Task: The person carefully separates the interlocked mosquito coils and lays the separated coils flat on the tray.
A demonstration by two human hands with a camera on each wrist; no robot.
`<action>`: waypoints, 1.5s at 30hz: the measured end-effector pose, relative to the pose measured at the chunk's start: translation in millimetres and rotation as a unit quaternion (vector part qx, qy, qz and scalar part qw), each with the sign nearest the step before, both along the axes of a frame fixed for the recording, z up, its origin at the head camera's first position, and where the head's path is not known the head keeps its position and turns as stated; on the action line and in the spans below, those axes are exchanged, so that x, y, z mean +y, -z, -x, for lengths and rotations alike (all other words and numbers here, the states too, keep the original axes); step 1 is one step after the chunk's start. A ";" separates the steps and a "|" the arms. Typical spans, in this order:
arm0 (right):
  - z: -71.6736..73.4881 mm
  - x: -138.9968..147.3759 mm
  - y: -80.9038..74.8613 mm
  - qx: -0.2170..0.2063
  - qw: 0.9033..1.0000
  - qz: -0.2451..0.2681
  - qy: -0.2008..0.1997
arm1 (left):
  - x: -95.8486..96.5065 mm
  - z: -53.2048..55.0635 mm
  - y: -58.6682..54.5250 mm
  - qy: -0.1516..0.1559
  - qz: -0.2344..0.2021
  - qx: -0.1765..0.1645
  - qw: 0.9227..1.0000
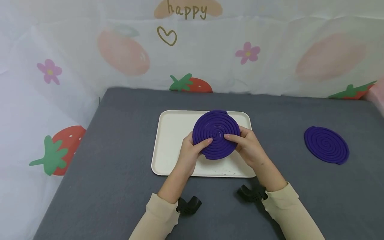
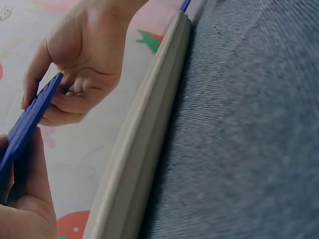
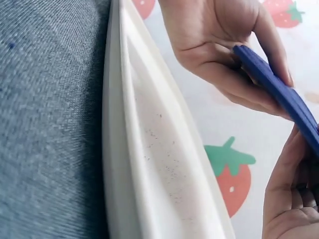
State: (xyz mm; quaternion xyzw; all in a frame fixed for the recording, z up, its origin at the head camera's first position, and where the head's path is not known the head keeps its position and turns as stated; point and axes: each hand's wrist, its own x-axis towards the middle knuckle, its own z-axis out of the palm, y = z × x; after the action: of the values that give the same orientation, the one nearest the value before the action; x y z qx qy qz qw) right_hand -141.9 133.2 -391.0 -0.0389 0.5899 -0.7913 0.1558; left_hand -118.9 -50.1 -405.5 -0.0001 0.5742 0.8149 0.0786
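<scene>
Both hands hold a dark purple disc (image 1: 216, 146) above a cream tray (image 1: 172, 143). Its face shows a coil winding out from the centre, like a wound rope. My left hand (image 1: 188, 154) pinches it at the lower left, thumb on the face and fingers behind. On the right side my right hand (image 1: 251, 148) grips it the same way, thumb pointing toward the centre. Edge-on in the left wrist view, the disc (image 2: 35, 114) looks thin and flat. The right wrist view also shows the disc (image 3: 279, 89) tilted, clear of the tray (image 3: 149, 149).
A second purple coiled disc (image 1: 326, 145) lies flat on the grey cloth (image 1: 288, 113) to the right. Small dark specks (image 3: 172, 174) dot the tray floor. Black wrist mounts (image 1: 189, 206) stick out at both cuffs. A strawberry-printed white sheet (image 1: 210, 63) hangs behind the table.
</scene>
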 end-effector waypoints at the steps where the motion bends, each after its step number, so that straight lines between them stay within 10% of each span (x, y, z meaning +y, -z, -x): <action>1: -0.4 0.1 1.4 0.002 1.000 0.003 0.001 | 0.1 -0.1 0.9 0.003 -0.001 -0.003 1.000; 45: -1.8 -4.8 17.0 0.003 0.999 -0.021 0.030 | 2.3 1.2 13.2 0.044 -0.023 -0.038 0.998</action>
State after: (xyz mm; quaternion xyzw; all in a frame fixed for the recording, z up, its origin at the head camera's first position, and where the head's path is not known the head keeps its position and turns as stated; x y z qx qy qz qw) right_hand -140.1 128.4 -408.0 -0.0207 0.6080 -0.7827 0.1312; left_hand -120.1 -47.8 -418.7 -0.0043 0.5515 0.8229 0.1365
